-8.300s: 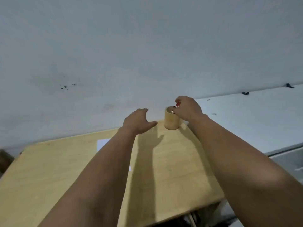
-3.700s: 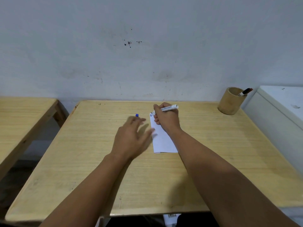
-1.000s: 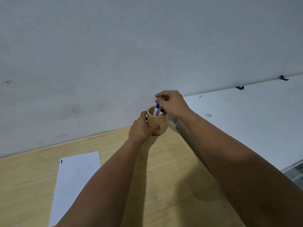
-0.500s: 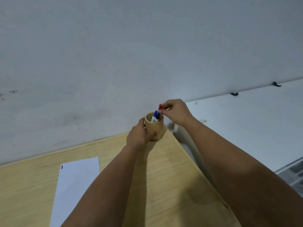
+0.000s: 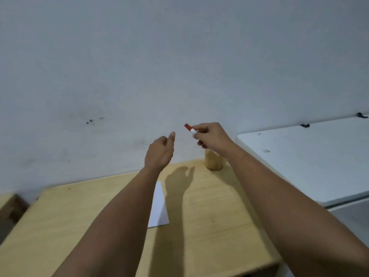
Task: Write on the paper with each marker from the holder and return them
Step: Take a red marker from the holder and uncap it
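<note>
My right hand (image 5: 211,137) is raised above the table and grips a white marker with a red cap (image 5: 189,128), the cap pointing up and left. Just below that hand stands the round bamboo holder (image 5: 213,161) at the table's far right corner; its opening is hidden by my wrist. My left hand (image 5: 159,151) hovers to the left of the marker, fingers loosely apart and holding nothing. The white paper (image 5: 158,206) lies on the wooden table (image 5: 209,206), partly covered by my left forearm.
A grey-white wall rises right behind the table. A white cabinet top (image 5: 309,156) sits beside the table on the right. Part of another wooden table (image 5: 8,202) shows at the far left edge.
My right hand has lifted the red-capped marker out of the holder. My left hand has let go of the holder and risen. The view has swung back toward the paper.
</note>
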The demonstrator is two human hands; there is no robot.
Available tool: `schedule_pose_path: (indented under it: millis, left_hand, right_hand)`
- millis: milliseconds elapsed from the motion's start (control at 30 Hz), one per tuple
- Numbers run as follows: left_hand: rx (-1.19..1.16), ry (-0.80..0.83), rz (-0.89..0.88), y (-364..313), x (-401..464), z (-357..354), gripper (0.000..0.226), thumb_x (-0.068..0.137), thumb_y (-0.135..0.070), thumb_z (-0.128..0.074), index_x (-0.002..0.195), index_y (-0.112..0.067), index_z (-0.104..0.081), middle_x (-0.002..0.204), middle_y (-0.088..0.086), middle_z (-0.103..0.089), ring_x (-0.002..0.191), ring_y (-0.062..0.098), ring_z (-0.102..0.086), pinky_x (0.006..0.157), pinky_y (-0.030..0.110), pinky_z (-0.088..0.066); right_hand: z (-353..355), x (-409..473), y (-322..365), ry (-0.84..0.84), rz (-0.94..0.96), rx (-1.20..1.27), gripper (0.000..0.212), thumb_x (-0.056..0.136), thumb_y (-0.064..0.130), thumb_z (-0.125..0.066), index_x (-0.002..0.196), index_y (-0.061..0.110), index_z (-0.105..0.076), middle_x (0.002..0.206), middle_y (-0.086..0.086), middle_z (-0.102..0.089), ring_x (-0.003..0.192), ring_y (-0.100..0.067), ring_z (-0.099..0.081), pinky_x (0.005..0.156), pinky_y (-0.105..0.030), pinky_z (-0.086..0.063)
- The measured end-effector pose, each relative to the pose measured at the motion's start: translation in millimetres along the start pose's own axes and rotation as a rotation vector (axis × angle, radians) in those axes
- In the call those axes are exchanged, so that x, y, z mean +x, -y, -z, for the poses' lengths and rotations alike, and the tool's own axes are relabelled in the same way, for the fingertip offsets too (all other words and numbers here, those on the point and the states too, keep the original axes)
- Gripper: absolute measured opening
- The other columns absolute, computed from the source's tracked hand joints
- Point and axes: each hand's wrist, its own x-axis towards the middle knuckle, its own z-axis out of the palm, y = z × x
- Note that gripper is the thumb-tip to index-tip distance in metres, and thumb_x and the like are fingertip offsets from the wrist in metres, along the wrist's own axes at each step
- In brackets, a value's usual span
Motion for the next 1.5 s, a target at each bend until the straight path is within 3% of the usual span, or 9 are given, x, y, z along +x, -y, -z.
schedule_pose_path:
  millis: [167, 367, 700, 800, 967, 1067, 1300, 1400, 1500]
  left_hand:
    - [-0.008, -0.013, 0.061, 18.9, -32.1, 73.0, 0.085, 0.080, -0.090, -0.034, 0.068, -0.008, -0.053, 0.067, 0.007, -0.055, 0.063, 0.023, -0.053, 0.068, 0.038, -0.047]
    - [-0.107, 0.034, 0.093, 51.6, -57.1, 140.7, 0.062, 0.099, -0.057, -0.052, 0.049, -0.021, -0.055, 0.067, 0.010, -0.037, 0.058, 0.021, -0.037, 0.060, 0.032, -0.041]
    - [-0.243, 0.004, 0.347, 126.8, -29.4, 168.8, 0.035, 0.098, -0.031, -0.051, 0.067, -0.014, -0.054, 0.056, -0.001, -0.036, 0.054, 0.019, -0.031, 0.063, 0.032, -0.040]
    - [-0.299, -0.151, 0.452, 158.3, -15.3, 170.6, 0.029, 0.096, -0.027, -0.048, 0.079, -0.010, -0.064, 0.059, 0.001, -0.044, 0.056, 0.020, -0.039, 0.059, 0.029, -0.041]
    - [0.683, -0.064, 0.167, 218.8, -21.6, 153.8, 0.052, 0.103, -0.049, -0.036, 0.084, -0.013, -0.068, 0.089, 0.007, -0.073, 0.086, 0.033, -0.067, 0.074, 0.037, -0.047]
    - [0.960, 0.018, -0.020, 230.3, -29.6, 132.1, 0.043, 0.102, -0.052, -0.031, 0.081, -0.020, -0.052, 0.089, 0.005, -0.073, 0.084, 0.031, -0.068, 0.078, 0.039, -0.043]
    - [0.856, -0.059, 0.000, 229.8, -38.1, 134.8, 0.058, 0.091, -0.075, -0.034, 0.093, -0.019, -0.049, 0.089, 0.003, -0.071, 0.084, 0.030, -0.067, 0.074, 0.040, -0.043]
    - [0.687, -0.209, -0.168, 216.4, -49.3, 136.6, 0.057, 0.093, -0.071, -0.040, 0.108, -0.018, -0.057, 0.097, 0.000, -0.068, 0.089, 0.029, -0.064, 0.080, 0.043, -0.045]
    - [0.565, -0.092, -0.441, 198.5, -72.7, 130.4, 0.051, 0.093, -0.060, -0.049, 0.125, -0.022, -0.063, 0.119, -0.004, -0.066, 0.105, 0.023, -0.062, 0.089, 0.045, -0.048]
  right_hand:
    - [-68.3, -44.1, 22.3, 0.321, -0.048, 0.097, 0.016, 0.099, 0.023, -0.078, 0.111, 0.014, -0.083, 0.091, -0.006, -0.076, 0.071, -0.015, -0.065, 0.060, -0.022, -0.057]
    - [-142.9, -55.2, 36.8, 0.451, -0.012, 0.104, 0.021, 0.097, 0.030, -0.079, 0.113, 0.017, -0.083, 0.082, -0.001, -0.078, 0.057, -0.011, -0.052, 0.053, -0.023, -0.042]
    - [-236.5, -25.7, 5.3, 0.431, 0.155, -0.006, 0.022, 0.096, 0.017, -0.076, 0.114, 0.025, -0.085, 0.081, -0.006, -0.079, 0.067, -0.017, -0.057, 0.063, -0.025, -0.047]
    - [-230.6, -6.5, -15.5, 0.393, 0.245, -0.217, 0.022, 0.095, 0.016, -0.078, 0.115, 0.020, -0.084, 0.088, 0.003, -0.078, 0.070, 0.001, -0.063, 0.070, -0.014, -0.046]
    - [-204.5, 16.1, -52.9, 0.175, 0.042, -0.004, 0.014, 0.105, 0.014, -0.063, 0.109, 0.028, -0.062, 0.084, -0.007, -0.076, 0.056, -0.013, -0.057, 0.059, -0.027, -0.049]
    - [-202.4, 17.7, -54.1, 0.105, -0.184, 0.354, 0.022, 0.106, 0.006, -0.055, 0.099, 0.019, -0.071, 0.093, -0.012, -0.074, 0.056, -0.020, -0.063, 0.055, -0.028, -0.049]
    - [-199.6, 0.9, -51.7, 0.113, -0.323, 0.708, 0.030, 0.104, -0.001, -0.058, 0.122, 0.015, -0.075, 0.099, -0.006, -0.081, 0.082, -0.023, -0.079, 0.068, -0.031, -0.058]
    - [-202.3, -7.6, -46.8, 0.067, -0.298, 0.628, 0.012, 0.102, 0.025, -0.073, 0.109, 0.015, -0.074, 0.086, -0.004, -0.075, 0.070, -0.017, -0.076, 0.059, -0.027, -0.053]
    - [-209.0, -13.3, -37.3, -0.028, -0.312, 0.517, 0.038, 0.105, 0.050, -0.060, 0.098, 0.015, -0.075, 0.067, -0.002, -0.068, 0.053, -0.013, -0.066, 0.049, -0.022, -0.044]
